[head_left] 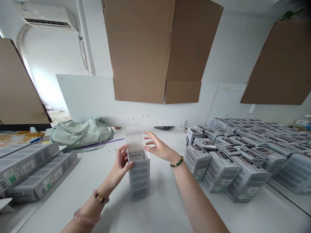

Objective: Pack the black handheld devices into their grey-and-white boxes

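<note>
Left grip (120, 163) curled on SilverCrest box (139, 178), right grip (157, 147) open beside it

upright white silvercrest box (139, 176), lid (134, 142) open

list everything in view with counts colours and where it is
white SilverCrest box: 1, white and grey, upright on the table, top open, between the hands
stacked product boxes: too many to count, white and grey, right side of the table
long boxes: at least 3, white and grey, lying at the left
bag: 1, pale green, far side of the table
pen: 1, blue, far left
cardboard panels: 3 groups, brown, top of view
air conditioner: 1, white, high on the wall
table: 1, white, under everything
left hand grip: 1, on the box
right hand grip: 1, open, beside the raised flap
bracelets: 3, pink, brown, green, on the wrists
</note>
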Demonstrator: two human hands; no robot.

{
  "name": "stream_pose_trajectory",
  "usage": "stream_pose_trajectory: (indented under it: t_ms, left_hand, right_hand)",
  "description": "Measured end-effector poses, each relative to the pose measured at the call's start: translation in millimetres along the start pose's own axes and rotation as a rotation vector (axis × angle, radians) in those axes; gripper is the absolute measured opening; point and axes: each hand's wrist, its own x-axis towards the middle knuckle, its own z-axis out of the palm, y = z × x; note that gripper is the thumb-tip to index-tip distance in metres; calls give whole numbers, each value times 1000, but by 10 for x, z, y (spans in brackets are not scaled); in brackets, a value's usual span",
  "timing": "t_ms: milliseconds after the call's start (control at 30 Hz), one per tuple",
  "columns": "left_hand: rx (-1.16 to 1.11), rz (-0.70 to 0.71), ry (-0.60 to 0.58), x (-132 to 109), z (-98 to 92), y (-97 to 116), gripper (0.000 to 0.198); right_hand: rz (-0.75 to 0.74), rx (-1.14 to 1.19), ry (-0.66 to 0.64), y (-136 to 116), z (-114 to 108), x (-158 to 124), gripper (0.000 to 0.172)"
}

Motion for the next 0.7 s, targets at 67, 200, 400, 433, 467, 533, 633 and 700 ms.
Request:
stream_pose_trajectory:
  t_ms: [67, 200, 400, 433, 467, 533, 633, 700]
  left_hand:
    - [0, -12, -6, 10, -24, -21, 53]
    - [27, -28, 8, 14, -46, -19, 61]
    - [101, -68, 64, -12, -11, 0, 57]
    - [115, -65, 78, -5, -8, -16, 57]
    - [139, -60, 87, 11, -16, -37, 57]
    - [280, -44, 129, 74, -86, -85, 55]
    - [581, -34, 302, 185, -387, -106, 51]
    - [726, -55, 462, 186, -709, -53, 49]
  right_hand:
    - [56, 9, -75, 9, 44, 5, 76]
    - [104, 57, -73, 52, 105, 43, 79]
    - [96, 78, -218, 183, 68, 66, 115]
    - [107, 85, -276, 220, 75, 73, 124]
    - [121, 93, -331, 260, 92, 84, 131]
    - [146, 132, -399, 350, 147, 111, 131]
    - [195, 237, -361, 496, 250, 150, 103]
    - [242, 282, -320, 596, 307, 165, 78]
